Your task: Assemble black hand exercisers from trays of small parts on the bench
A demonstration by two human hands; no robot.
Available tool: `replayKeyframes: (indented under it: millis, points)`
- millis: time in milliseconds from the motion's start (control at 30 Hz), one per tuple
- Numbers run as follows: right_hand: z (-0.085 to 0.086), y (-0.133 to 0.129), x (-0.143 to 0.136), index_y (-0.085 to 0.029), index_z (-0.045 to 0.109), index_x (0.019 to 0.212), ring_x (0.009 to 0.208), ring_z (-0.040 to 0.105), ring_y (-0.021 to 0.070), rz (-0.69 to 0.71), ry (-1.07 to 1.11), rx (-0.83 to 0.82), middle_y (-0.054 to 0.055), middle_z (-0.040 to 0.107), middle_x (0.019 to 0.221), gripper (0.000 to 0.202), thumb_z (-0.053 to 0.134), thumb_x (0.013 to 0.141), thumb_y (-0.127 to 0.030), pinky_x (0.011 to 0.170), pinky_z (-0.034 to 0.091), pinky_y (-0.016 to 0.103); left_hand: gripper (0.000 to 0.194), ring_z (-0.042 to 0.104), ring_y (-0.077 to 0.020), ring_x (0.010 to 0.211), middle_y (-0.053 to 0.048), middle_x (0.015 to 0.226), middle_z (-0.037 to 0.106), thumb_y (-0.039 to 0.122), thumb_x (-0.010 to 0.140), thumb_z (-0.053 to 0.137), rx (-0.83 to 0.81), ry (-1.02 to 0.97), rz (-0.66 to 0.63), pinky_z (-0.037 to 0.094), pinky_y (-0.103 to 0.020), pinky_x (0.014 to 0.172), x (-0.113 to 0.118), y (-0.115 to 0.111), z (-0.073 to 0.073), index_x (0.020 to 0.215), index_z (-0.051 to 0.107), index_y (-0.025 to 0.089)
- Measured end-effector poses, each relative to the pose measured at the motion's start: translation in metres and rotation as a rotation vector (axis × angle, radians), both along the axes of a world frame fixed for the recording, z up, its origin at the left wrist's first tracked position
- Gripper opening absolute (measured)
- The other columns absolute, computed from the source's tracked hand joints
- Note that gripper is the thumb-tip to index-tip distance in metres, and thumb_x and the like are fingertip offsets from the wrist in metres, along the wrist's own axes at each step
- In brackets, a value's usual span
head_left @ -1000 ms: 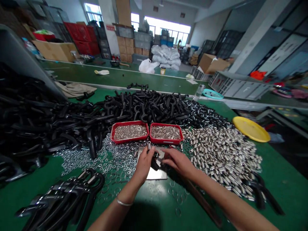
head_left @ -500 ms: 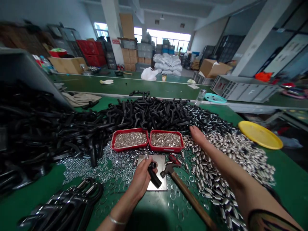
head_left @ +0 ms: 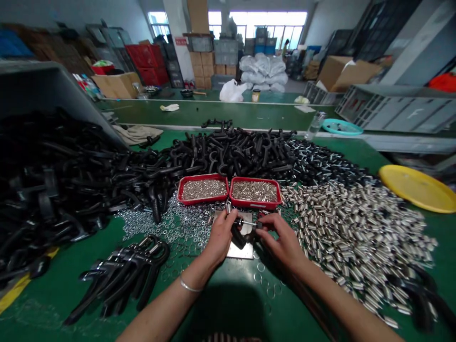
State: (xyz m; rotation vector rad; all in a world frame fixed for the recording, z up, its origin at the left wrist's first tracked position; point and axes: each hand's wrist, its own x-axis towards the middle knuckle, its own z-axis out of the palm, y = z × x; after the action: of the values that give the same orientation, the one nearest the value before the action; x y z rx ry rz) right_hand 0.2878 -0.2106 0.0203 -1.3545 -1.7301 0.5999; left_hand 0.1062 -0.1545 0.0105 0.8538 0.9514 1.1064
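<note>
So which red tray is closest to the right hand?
The right red tray: it sits just beyond the right hand, while the other tray is farther left.

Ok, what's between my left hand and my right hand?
In the head view, a slim metal bolt lies between the black handle in your left hand and your right hand, above a metal plate.

Daylight enters through bright windows (head_left: 272, 18) beside a pale wall (head_left: 322, 21). Beyond the far edge of a long green bench (head_left: 213, 111) stands a white pillar (head_left: 183, 66), red crates (head_left: 147, 61) left of it, cartons (head_left: 202, 71) and heaped white sacks (head_left: 262, 71) right, near grey floor (head_left: 295, 85).
</note>
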Motion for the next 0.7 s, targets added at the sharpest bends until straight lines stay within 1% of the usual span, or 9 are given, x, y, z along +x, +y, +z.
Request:
replayKeyframes:
  millis: [133,300,333,400,467,500,533,600,700]
  points:
    - [-0.002,0.000,-0.004,-0.025,0.057,0.115,0.108,0.059,0.0261,0.132,-0.062,0.110,0.009,0.062,0.110,0.020,0.059,0.095,-0.026,0.093,0.049,0.046,0.038,0.058,-0.0139,0.068,-0.002,0.081,0.064,0.056,0.089,0.057,0.131,0.262,-0.037,0.046,-0.026,0.065,-0.016,-0.004,0.008,0.087,0.062,0.018]
    - [-0.005,-0.003,-0.014,-0.024,0.060,0.113,0.109,0.058,0.0263,0.176,-0.028,0.123,0.011,0.061,0.113,0.019,0.059,0.094,-0.027,0.096,0.047,0.047,0.031,0.057,-0.0144,0.068,0.000,0.077,0.060,0.050,0.091,0.057,0.254,0.408,-0.113,0.044,-0.026,0.065,-0.022,-0.011,0.019,0.087,0.061,0.020]
    - [-0.004,-0.002,-0.017,-0.024,0.060,0.110,0.106,0.059,0.0260,0.147,0.032,0.081,0.011,0.062,0.111,0.017,0.061,0.093,-0.029,0.094,0.048,0.046,0.029,0.056,-0.0146,0.069,0.000,0.077,0.059,0.049,0.091,0.058,0.276,0.425,-0.105,0.044,-0.027,0.067,-0.021,-0.012,0.020,0.086,0.060,0.021]
    - [-0.002,-0.001,-0.025,-0.024,0.058,0.102,0.091,0.062,0.0234,0.102,0.247,-0.105,0.007,0.064,0.096,0.017,0.062,0.093,-0.037,0.084,0.051,0.041,0.027,0.055,-0.0152,0.071,0.001,0.077,0.058,0.047,0.092,0.056,0.310,0.452,-0.079,0.043,-0.027,0.068,-0.018,-0.012,0.023,0.085,0.059,0.021]
    - [0.001,0.000,-0.031,-0.023,0.054,0.093,0.069,0.061,0.0191,0.157,0.508,-0.376,0.001,0.060,0.076,0.024,0.057,0.094,-0.047,0.068,0.052,0.036,0.027,0.054,-0.0156,0.072,0.001,0.076,0.057,0.047,0.093,0.054,0.340,0.475,-0.071,0.042,-0.027,0.069,-0.018,-0.011,0.025,0.084,0.057,0.021]
    - [0.002,0.001,-0.033,-0.024,0.052,0.090,0.061,0.058,0.0174,0.201,0.597,-0.480,-0.002,0.057,0.069,0.028,0.053,0.095,-0.051,0.062,0.051,0.033,0.027,0.054,-0.0157,0.073,0.001,0.076,0.057,0.046,0.093,0.054,0.358,0.489,-0.067,0.042,-0.027,0.070,-0.018,-0.009,0.025,0.084,0.057,0.021]
    - [0.004,0.002,-0.034,-0.024,0.051,0.089,0.057,0.056,0.0166,0.226,0.628,-0.523,-0.003,0.055,0.066,0.030,0.051,0.096,-0.053,0.059,0.050,0.032,0.027,0.054,-0.0159,0.073,0.001,0.076,0.057,0.046,0.093,0.054,0.376,0.501,-0.064,0.041,-0.027,0.070,-0.019,-0.008,0.026,0.083,0.057,0.021]
    - [0.007,0.005,-0.032,-0.024,0.053,0.091,0.063,0.058,0.0182,0.196,0.503,-0.407,0.000,0.059,0.072,0.027,0.055,0.094,-0.050,0.064,0.051,0.035,0.027,0.055,-0.0165,0.075,0.001,0.077,0.058,0.046,0.093,0.054,0.400,0.514,-0.055,0.041,-0.028,0.071,-0.022,-0.007,0.027,0.084,0.058,0.021]
    - [0.011,0.010,-0.028,-0.024,0.061,0.099,0.091,0.061,0.0259,0.179,0.161,-0.077,0.009,0.065,0.097,0.019,0.063,0.090,-0.041,0.087,0.049,0.045,0.025,0.054,-0.0167,0.076,0.000,0.078,0.059,0.045,0.093,0.054,0.398,0.519,-0.063,0.040,-0.027,0.071,-0.027,-0.009,0.032,0.084,0.059,0.021]
